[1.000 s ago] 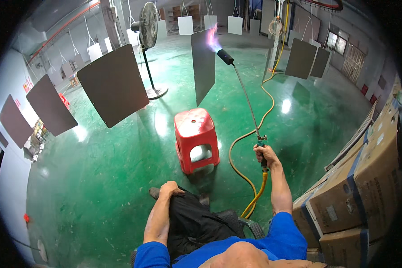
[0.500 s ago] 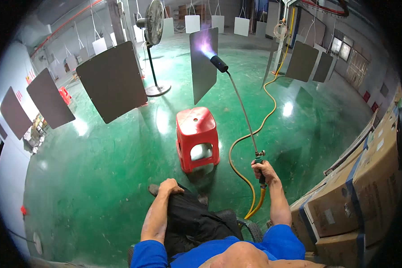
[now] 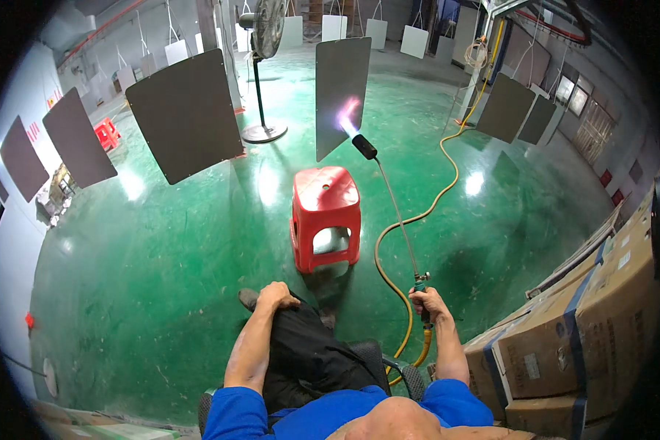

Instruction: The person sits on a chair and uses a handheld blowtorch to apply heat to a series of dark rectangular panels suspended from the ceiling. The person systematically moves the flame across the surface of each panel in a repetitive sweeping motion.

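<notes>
My right hand (image 3: 430, 302) is closed round the dark grip of a gas torch (image 3: 396, 202). Its long thin metal tube slants up and away to a black cylindrical burner head (image 3: 364, 147). From that head a blue and pink flame (image 3: 350, 115) licks at the lower part of a hanging dark grey panel (image 3: 342, 81). A yellow hose (image 3: 422, 348) leaves the grip's lower end. My left hand (image 3: 275, 295) lies on my raised knee, holding nothing, its fingers loosely bent over the black trousers (image 3: 312, 341).
A red plastic stool (image 3: 326, 209) stands on the green floor (image 3: 169, 293) before me. Beyond it are a pedestal fan (image 3: 264, 132) and more hanging panels (image 3: 187, 117). Cardboard boxes (image 3: 539, 356) are stacked at my right. The hose (image 3: 447, 187) winds across the floor.
The burner head and flame have moved down the panel, from its upper part to its lower part. My right hand has lowered slightly; my left stays on the knee. The view has shifted a little.
</notes>
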`<action>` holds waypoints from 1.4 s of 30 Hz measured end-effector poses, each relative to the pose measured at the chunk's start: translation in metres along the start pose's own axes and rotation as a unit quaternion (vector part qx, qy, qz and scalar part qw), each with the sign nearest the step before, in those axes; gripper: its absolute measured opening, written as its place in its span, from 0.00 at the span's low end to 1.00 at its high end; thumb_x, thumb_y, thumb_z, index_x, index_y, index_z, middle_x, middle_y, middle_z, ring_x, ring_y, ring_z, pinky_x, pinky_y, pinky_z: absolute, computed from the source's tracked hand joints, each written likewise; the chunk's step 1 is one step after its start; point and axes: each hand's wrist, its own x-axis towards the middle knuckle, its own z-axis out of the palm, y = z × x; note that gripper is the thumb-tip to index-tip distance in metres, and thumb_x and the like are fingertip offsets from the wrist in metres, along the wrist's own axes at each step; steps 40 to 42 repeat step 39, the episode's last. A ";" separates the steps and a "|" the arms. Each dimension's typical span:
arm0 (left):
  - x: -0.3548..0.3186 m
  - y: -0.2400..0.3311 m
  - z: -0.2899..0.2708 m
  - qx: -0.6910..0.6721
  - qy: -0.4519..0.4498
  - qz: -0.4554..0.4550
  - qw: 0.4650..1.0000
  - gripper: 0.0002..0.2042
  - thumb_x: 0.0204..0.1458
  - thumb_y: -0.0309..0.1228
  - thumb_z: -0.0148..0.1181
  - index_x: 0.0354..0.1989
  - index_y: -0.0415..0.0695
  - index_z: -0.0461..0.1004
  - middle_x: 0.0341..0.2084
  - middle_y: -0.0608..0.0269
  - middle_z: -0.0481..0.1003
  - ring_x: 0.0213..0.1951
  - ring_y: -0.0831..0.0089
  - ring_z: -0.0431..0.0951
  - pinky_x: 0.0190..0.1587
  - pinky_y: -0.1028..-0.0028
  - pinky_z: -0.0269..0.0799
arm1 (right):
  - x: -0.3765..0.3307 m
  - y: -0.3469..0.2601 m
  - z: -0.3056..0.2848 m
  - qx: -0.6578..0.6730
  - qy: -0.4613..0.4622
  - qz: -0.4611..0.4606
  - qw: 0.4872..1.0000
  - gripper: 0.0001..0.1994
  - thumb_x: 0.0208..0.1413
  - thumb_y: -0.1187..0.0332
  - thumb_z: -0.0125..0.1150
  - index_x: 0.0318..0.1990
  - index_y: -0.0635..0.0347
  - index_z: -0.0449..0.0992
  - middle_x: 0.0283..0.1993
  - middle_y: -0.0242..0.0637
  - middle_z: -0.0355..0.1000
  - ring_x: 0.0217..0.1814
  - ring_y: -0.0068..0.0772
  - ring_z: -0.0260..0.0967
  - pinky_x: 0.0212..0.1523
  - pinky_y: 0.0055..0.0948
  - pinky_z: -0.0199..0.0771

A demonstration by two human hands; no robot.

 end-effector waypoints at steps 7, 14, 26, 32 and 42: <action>-0.008 0.003 -0.004 -0.013 0.016 0.008 1.000 0.32 0.40 0.54 0.69 0.45 0.38 0.78 0.47 0.46 0.77 0.50 0.53 0.77 0.51 0.60 0.74 | 0.038 0.001 0.003 -0.004 0.017 0.022 1.000 0.05 0.51 0.70 0.63 0.34 0.57 0.73 0.19 0.24 0.60 0.16 0.19 0.56 0.18 0.24 0.57; -0.001 -0.006 0.003 -0.032 0.038 0.005 0.999 0.31 0.39 0.52 0.70 0.44 0.37 0.79 0.46 0.44 0.77 0.49 0.52 0.77 0.51 0.59 0.74 | 0.065 -0.032 0.017 0.036 -0.023 -0.001 0.999 0.05 0.50 0.71 0.62 0.32 0.56 0.71 0.20 0.24 0.60 0.16 0.19 0.55 0.18 0.23 0.56; 0.001 -0.008 0.004 -0.051 0.048 0.004 0.998 0.30 0.40 0.52 0.70 0.43 0.37 0.79 0.45 0.44 0.77 0.49 0.51 0.78 0.51 0.58 0.74 | 0.061 -0.084 0.033 0.032 -0.025 -0.068 0.997 0.05 0.51 0.72 0.61 0.34 0.56 0.70 0.20 0.24 0.61 0.16 0.20 0.55 0.17 0.23 0.55; -0.002 -0.009 0.003 -0.062 0.056 0.008 0.996 0.31 0.41 0.52 0.69 0.43 0.36 0.78 0.46 0.43 0.76 0.49 0.50 0.77 0.51 0.58 0.74 | 0.040 -0.084 0.039 0.037 -0.044 -0.091 0.994 0.06 0.50 0.72 0.62 0.35 0.58 0.71 0.21 0.24 0.61 0.16 0.20 0.56 0.17 0.22 0.54; -0.004 -0.015 0.006 -0.084 0.065 0.010 0.994 0.31 0.42 0.53 0.68 0.44 0.36 0.78 0.47 0.42 0.76 0.51 0.50 0.76 0.53 0.58 0.72 | 0.018 -0.074 0.045 0.039 -0.070 -0.099 0.992 0.08 0.49 0.72 0.64 0.36 0.61 0.72 0.20 0.27 0.63 0.15 0.22 0.57 0.16 0.24 0.54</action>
